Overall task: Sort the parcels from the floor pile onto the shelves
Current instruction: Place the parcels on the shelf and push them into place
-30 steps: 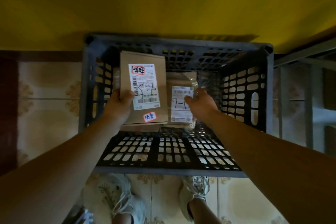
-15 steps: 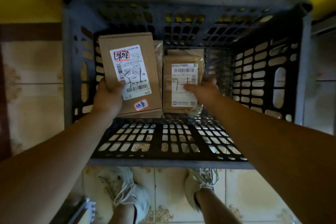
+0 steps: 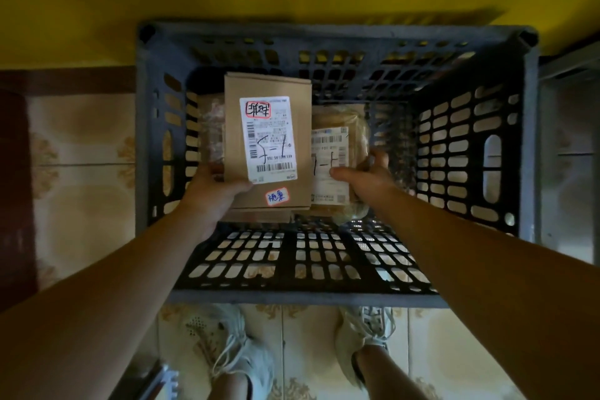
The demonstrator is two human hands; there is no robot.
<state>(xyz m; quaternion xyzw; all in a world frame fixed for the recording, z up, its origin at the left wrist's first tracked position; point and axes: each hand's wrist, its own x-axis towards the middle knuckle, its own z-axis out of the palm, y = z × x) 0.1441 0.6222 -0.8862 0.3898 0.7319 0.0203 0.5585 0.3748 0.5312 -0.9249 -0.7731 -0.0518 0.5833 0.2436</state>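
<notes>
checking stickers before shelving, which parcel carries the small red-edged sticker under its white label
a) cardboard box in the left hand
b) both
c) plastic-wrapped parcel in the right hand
a: the red-edged sticker sits on the cardboard box held by the left hand, just below its white label; the plastic-wrapped parcel in the right hand shows no such sticker.

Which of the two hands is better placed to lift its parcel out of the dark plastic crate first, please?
Left, probably. The left hand grips the brown cardboard box, which overlaps the clear-wrapped parcel held by the right hand, so it should come free first.
</notes>
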